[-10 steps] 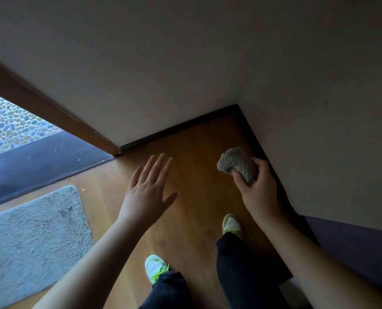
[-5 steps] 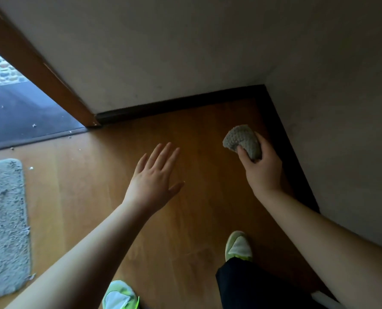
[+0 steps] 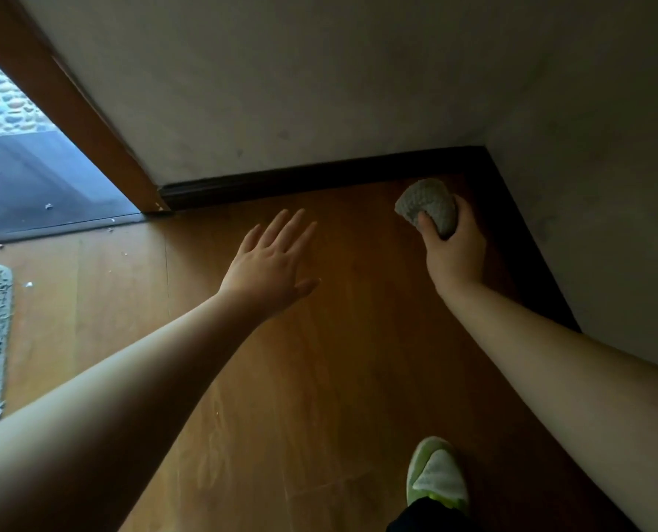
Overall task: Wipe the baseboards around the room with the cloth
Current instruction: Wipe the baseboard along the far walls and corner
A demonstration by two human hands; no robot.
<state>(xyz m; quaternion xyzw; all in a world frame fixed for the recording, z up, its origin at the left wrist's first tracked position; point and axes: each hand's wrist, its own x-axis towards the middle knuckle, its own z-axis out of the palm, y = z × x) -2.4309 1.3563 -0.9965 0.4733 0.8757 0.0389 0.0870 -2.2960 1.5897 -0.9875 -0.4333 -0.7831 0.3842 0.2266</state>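
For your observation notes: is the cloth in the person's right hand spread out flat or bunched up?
Bunched up. The cloth forms a rounded wad gripped by the right hand.

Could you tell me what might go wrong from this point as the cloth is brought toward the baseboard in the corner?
1. The right hand grips the cloth bunched into a ball, so little fabric may meet the dark baseboard, leaving streaks.
2. White crumbs lie on the wooden floor near the doorway; the cloth could drag grit along the trim.
3. The left hand hovers open, bracing nothing, so leaning in may be unsteady.
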